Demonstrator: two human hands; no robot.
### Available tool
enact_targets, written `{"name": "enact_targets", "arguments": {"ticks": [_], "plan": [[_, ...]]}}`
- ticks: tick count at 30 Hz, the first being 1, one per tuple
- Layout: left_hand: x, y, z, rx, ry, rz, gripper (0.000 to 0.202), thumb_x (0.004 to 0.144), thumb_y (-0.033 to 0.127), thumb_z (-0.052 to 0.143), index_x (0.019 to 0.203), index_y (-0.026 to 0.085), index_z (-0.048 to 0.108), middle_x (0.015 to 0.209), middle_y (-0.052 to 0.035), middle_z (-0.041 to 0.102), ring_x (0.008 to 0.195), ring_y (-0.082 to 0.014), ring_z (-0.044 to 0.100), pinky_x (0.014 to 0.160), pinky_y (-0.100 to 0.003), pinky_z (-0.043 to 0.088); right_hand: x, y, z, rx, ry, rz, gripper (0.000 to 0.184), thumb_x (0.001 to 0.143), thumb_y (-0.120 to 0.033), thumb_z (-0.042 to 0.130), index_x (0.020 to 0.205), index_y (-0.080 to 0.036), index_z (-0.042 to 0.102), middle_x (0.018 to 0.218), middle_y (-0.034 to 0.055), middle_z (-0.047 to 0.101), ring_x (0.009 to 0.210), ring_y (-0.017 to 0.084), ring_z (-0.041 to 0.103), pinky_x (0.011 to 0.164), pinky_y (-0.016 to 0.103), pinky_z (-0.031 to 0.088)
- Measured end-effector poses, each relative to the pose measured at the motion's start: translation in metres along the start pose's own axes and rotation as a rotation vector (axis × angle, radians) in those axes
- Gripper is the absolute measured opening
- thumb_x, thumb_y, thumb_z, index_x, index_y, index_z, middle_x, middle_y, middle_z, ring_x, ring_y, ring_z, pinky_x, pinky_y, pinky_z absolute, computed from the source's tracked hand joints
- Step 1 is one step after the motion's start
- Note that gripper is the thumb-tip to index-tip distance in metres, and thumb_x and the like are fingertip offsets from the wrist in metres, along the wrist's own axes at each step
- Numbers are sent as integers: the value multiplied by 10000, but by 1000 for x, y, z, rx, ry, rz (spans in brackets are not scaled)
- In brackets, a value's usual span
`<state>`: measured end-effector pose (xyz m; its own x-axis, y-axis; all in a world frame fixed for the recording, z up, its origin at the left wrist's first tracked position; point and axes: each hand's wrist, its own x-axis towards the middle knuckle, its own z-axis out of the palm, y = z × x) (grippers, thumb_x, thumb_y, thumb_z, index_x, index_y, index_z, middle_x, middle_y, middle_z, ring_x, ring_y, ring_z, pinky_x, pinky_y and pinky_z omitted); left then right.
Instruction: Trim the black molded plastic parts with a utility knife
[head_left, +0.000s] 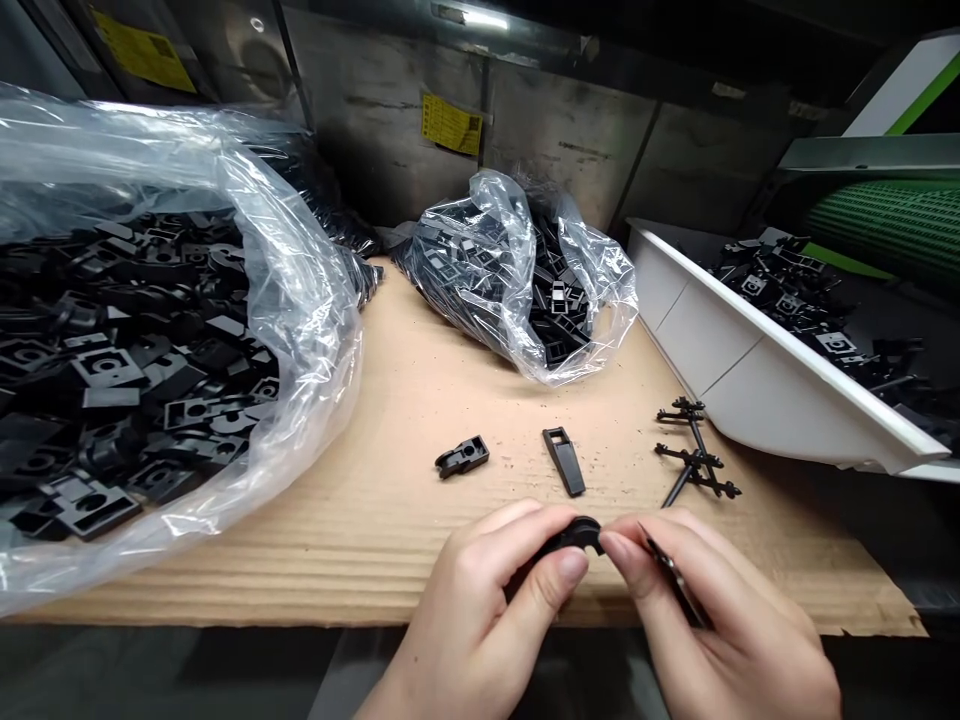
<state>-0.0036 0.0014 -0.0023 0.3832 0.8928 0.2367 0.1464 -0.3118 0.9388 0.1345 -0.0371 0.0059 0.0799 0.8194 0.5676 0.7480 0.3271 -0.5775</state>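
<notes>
My left hand [495,600] is closed on a black plastic part with a rounded, notched end [581,533], held over the front edge of the cardboard. The fingertips of my right hand [712,600] meet that rounded end. A thin black plastic piece [679,580] is tucked in the right palm and mostly hidden by fingers. Just beyond my hands lie a black plastic part with a hooked end [462,457] and a tapered black plastic clip [565,462]. To their right is a branched black sprue of small pins [694,455].
A large clear bag [300,370] full of black parts fills the left. Another clear bag [517,270] of tapered clips sits at the back. At right, a white tray [750,370] holds a heap of pin sprues. Cardboard [405,540] covers the worktop.
</notes>
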Motion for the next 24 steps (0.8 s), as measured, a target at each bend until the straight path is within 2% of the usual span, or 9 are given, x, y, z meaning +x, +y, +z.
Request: {"name": "enact_targets", "arguments": {"ticks": [3, 6, 9, 12, 17, 20, 24], "plan": [[-1, 1, 1, -54, -39, -92, 175, 811, 219, 528, 943, 200, 641, 791, -15, 661, 640, -140, 597, 573, -197, 465, 3, 8, -6, -95, -29, 35, 85, 821, -161, 480, 775, -195, 542, 672, -2, 592, 606, 109, 587, 537, 156, 464], [0, 2, 1, -125, -30, -152, 171, 815, 256, 523, 960, 196, 591, 756, -7, 645, 612, -138, 588, 515, -194, 442, 8, 17, -18, -142, -199, 41, 158, 866, -214, 415, 741, -203, 511, 625, -20, 538, 554, 85, 564, 496, 129, 455], [2, 1, 0, -97, -41, -88, 117, 850, 221, 461, 858, 187, 572, 726, 7, 618, 665, -132, 584, 619, -199, 438, 9, 24, -31, -255, -386, -128, 209, 893, -259, 349, 949, -187, 537, 734, 12, 563, 649, 96, 599, 537, 128, 481], [3, -1, 1, 37, -77, -20, 228, 882, 181, 377, 755, 174, 566, 686, 7, 585, 653, -122, 564, 626, -196, 413, 8, 27, -39, -351, -475, -322, 270, 896, -241, 337, 1083, -149, 508, 756, 41, 570, 624, 115, 591, 515, 171, 487], [4, -3, 7, 231, -100, 41, 284, 898, 190, 316, 701, 166, 519, 649, -2, 544, 619, -133, 526, 577, -221, 376, 13, 23, -42, -401, -466, -555, 179, 845, -169, 442, 904, -116, 602, 643, 53, 563, 546, 155, 533, 453, 259, 435], [3, -3, 9, 297, -115, 42, 297, 901, 202, 303, 683, 166, 502, 642, -6, 534, 609, -139, 513, 561, -231, 364, 17, 20, -40, -408, -509, -597, 214, 846, -162, 427, 782, -120, 626, 574, 41, 531, 503, 153, 502, 415, 262, 398], [4, -3, 9, 323, -133, 62, 314, 902, 200, 287, 669, 163, 493, 641, -10, 530, 611, -142, 512, 556, -235, 357, 21, 17, -40, -412, -544, -630, 240, 853, -165, 413, 748, -130, 626, 565, 33, 520, 494, 151, 486, 411, 264, 378]]}}
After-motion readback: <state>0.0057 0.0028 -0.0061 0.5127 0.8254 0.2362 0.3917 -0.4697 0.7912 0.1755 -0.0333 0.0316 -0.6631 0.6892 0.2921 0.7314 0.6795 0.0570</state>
